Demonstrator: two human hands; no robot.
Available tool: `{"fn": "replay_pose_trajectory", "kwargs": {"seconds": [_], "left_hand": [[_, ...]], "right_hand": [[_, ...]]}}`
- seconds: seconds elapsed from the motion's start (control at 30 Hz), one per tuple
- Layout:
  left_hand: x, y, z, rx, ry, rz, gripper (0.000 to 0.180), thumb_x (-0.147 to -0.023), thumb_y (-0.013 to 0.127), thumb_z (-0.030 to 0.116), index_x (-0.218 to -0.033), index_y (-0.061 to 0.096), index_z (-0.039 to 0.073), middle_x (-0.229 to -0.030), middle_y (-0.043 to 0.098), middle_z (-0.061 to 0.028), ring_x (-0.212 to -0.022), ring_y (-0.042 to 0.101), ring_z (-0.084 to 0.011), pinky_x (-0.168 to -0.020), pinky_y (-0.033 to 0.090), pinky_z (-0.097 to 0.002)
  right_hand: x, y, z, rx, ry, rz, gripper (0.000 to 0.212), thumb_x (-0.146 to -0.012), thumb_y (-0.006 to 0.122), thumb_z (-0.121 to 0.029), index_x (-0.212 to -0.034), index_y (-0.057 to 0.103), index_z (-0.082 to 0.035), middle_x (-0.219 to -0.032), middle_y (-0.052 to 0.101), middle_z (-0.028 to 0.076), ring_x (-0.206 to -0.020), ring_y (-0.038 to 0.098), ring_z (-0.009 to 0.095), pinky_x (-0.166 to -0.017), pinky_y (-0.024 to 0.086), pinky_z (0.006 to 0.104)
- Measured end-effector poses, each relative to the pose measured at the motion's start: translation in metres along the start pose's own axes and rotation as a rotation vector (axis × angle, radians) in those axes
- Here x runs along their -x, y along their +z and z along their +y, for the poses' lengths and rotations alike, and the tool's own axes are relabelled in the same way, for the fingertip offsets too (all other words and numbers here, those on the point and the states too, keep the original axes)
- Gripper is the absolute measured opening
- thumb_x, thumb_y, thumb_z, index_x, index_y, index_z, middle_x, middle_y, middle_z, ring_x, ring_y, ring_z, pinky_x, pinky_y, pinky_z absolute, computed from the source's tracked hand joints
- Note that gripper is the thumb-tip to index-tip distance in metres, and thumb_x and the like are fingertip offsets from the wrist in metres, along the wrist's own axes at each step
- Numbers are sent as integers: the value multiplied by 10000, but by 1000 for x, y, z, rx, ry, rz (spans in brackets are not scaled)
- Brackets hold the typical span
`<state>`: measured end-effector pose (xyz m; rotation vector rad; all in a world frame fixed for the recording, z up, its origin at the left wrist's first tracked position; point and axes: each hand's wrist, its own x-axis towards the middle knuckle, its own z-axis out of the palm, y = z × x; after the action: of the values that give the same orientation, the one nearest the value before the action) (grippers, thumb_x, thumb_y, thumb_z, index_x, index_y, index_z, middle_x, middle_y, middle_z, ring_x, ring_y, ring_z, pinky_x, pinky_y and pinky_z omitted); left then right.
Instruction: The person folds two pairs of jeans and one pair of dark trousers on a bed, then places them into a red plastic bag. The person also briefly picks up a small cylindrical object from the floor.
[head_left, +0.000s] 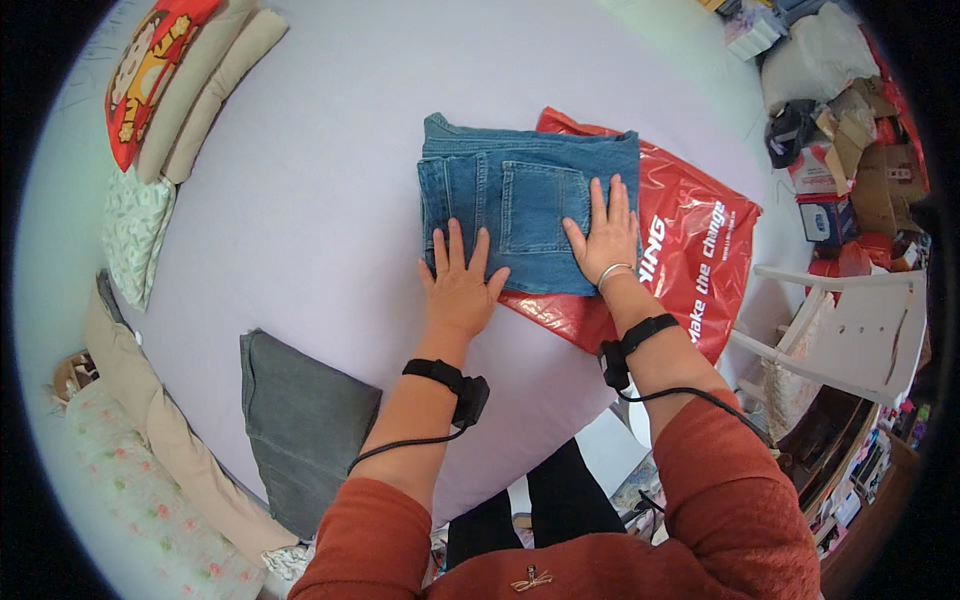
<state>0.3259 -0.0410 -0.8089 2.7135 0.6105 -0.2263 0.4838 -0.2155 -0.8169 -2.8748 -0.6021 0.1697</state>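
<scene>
A pair of folded blue jeans (510,190) lies on a pale lilac bed sheet (330,200), partly over a red plastic bag (700,260) with white lettering. My left hand (460,285) lies flat with fingers spread on the near left edge of the jeans. Over on the jeans' right side, by the back pocket, my right hand (605,235) presses flat with spread fingers. Both wrists wear black bands with cables, and the right wrist also has a silver bangle.
Folded grey trousers (300,420) lie near the bed's front left edge. Beige and patterned pillows (190,90) are stacked at the far left. A white chair (860,330) and a heap of boxes and bags (850,120) stand to the right of the bed.
</scene>
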Motion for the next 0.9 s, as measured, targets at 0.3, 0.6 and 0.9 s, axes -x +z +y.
{"fn": "replay_pose_trajectory", "kwargs": {"seconds": [0.3, 0.6, 0.9], "left_hand": [[-10, 21, -2, 55, 7, 32, 679, -937, 541, 533, -1512, 380, 209, -1633, 138, -168, -1490, 138, -415, -1123, 184, -673], [79, 4, -47, 551, 102, 361, 497, -896, 673, 271, -1328, 551, 57, -1466, 439, -220, -1362, 392, -427, -1100, 337, -512], [382, 58, -177, 955, -876, 431, 218, -938, 639, 153, -1123, 648, 37, -1094, 686, -97, -986, 644, -206, -876, 503, -315]], "right_hand": [[-10, 36, 21, 21, -81, 132, 781, -918, 556, -531, -1538, 299, -131, -1621, 167, 177, -1490, 193, 339, -1167, 230, 516], [-23, 18, 19, 66, -92, 26, 716, -935, 599, -430, -1515, 344, -97, -1562, 248, 280, -1413, 323, 432, -1156, 315, 430], [134, 58, -132, -570, -437, -93, 305, -898, 673, -152, -1160, 638, 1, -1082, 681, 143, -971, 657, 243, -885, 512, 355]]}}
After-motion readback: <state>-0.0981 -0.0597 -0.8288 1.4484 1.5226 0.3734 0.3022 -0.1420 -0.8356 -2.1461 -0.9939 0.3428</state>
